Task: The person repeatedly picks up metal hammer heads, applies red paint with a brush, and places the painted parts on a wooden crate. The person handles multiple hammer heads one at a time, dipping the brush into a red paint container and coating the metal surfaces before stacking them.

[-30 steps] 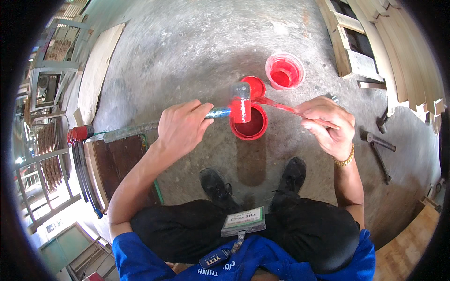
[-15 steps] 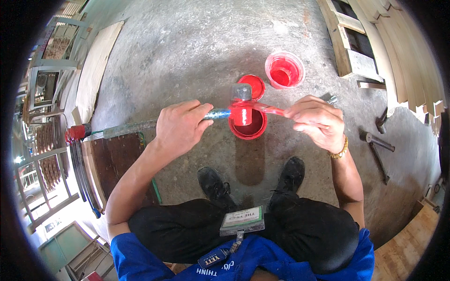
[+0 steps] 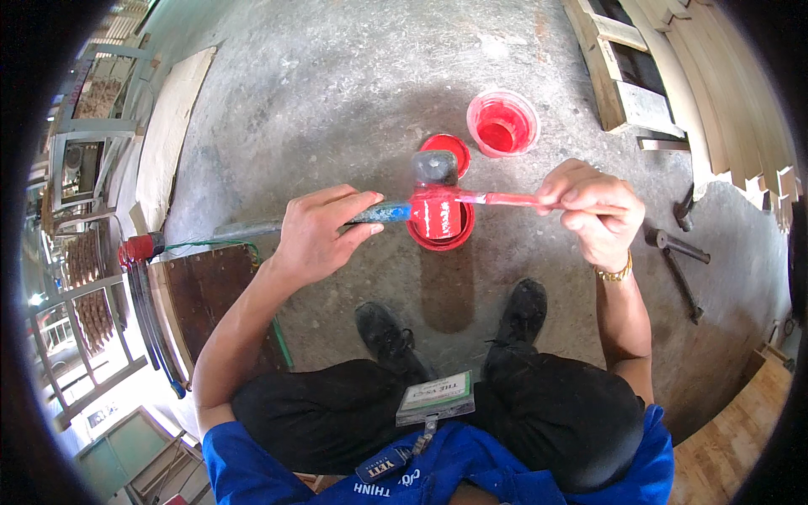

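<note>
My left hand (image 3: 316,231) is wrapped round the blue-and-grey handle of a hammer (image 3: 435,215), held level above the floor. The hammer's head is red on its near part and dark grey at its far end (image 3: 435,167). In my right hand (image 3: 596,206) a thin paintbrush (image 3: 509,199) is pinched by its red handle. Its tip touches the right side of the head, where wet red paint shines. Directly below, an open can of red paint (image 3: 442,247) is partly hidden by the head. A red-coated round lid (image 3: 459,150) lies just beyond.
A clear plastic tub (image 3: 526,139) with red paint stands on the concrete floor (image 3: 337,101) beyond the lid. More hammers (image 3: 683,248) lie at right, near a wooden pallet (image 3: 644,109) and stacked boards (image 3: 732,101). A brown panel (image 3: 202,290) and red-ended rods (image 3: 143,247) are at left.
My right hand has drawn back to the right and slightly up with the paintbrush. The hammer has turned a little, showing more of the red face; my left hand has barely shifted.
</note>
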Action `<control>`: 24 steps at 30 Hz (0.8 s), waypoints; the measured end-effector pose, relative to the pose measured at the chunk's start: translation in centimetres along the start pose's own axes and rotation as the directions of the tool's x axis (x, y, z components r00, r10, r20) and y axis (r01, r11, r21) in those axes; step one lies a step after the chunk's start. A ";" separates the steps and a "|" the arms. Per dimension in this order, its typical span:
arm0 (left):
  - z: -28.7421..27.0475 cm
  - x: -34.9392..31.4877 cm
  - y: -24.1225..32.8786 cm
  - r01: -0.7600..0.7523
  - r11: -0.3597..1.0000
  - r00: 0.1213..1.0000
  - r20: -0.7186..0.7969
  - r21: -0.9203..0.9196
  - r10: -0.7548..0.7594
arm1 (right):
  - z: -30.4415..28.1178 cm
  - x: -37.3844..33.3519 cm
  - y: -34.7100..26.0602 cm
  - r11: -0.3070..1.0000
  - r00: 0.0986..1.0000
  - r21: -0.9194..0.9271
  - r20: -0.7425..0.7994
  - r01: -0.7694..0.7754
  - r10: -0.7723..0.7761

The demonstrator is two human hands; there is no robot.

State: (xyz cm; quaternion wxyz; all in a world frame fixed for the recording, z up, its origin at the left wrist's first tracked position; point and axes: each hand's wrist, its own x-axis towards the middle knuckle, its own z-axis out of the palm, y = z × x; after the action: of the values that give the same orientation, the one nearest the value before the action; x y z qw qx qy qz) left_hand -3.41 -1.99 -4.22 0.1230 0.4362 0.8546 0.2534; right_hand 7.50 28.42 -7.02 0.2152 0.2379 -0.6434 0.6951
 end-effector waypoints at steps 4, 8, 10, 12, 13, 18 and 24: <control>0.0 -0.1 -0.4 -0.027 0.997 0.998 -0.056 -0.074 0.023 | -2.2 -2.0 0.5 0.994 0.990 0.065 -0.107 -0.090 0.096; -0.3 -0.2 -0.5 -0.015 0.990 0.999 -0.042 -0.141 0.009 | -3.9 -2.6 -0.2 0.992 0.979 0.098 -0.176 -0.081 0.098; -0.3 -0.2 -0.6 -0.072 0.985 0.996 -0.070 -0.154 0.061 | -3.3 -2.0 -0.7 0.985 0.982 0.175 -0.187 -0.003 0.036; -0.2 -0.2 -0.7 -0.111 0.980 0.991 -0.092 -0.166 0.097 | -1.6 -1.1 -1.1 0.956 0.980 0.289 -0.199 0.052 0.006; -0.1 -0.1 -0.7 -0.123 0.978 0.989 -0.098 -0.168 0.107 | -1.0 -0.6 -1.1 0.962 0.989 0.266 -0.148 0.061 -0.021; -0.3 0.1 -0.2 -0.086 0.976 0.994 -0.082 -0.200 0.071 | -1.2 -0.6 -0.8 0.984 0.996 0.180 -0.088 0.001 0.015; -0.2 0.0 -0.4 -0.101 0.982 0.990 -0.112 -0.159 0.084 | -2.5 -0.7 -1.4 0.971 0.958 0.238 -0.283 0.027 0.042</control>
State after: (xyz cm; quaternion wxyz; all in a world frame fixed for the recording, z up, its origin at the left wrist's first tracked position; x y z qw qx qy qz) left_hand -3.77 -2.25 -4.27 0.1017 0.4499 0.8149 0.3510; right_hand 8.73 31.02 -6.47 0.2730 0.1568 -0.5178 0.7954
